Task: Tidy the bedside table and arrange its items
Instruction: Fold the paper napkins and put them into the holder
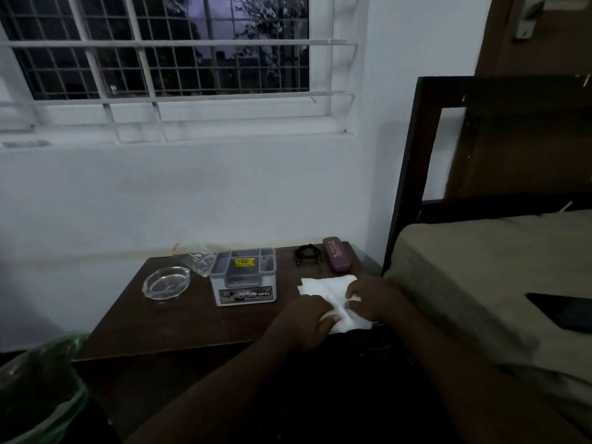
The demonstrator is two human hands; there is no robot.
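A white tissue lies on the dark wooden bedside table near its front right corner. My left hand pinches the tissue's near edge. My right hand pinches a fold at its right side. Behind the tissue sit a coiled black cable and a maroon spectacle case. A grey organiser box with a yellow label stands mid-table. Left of it are a glass ashtray and a clear plastic wrapper.
The bed with a dark headboard stands against the table's right side; a dark phone lies on it. A bin with a green liner stands at the lower left. A white wall and barred window are behind.
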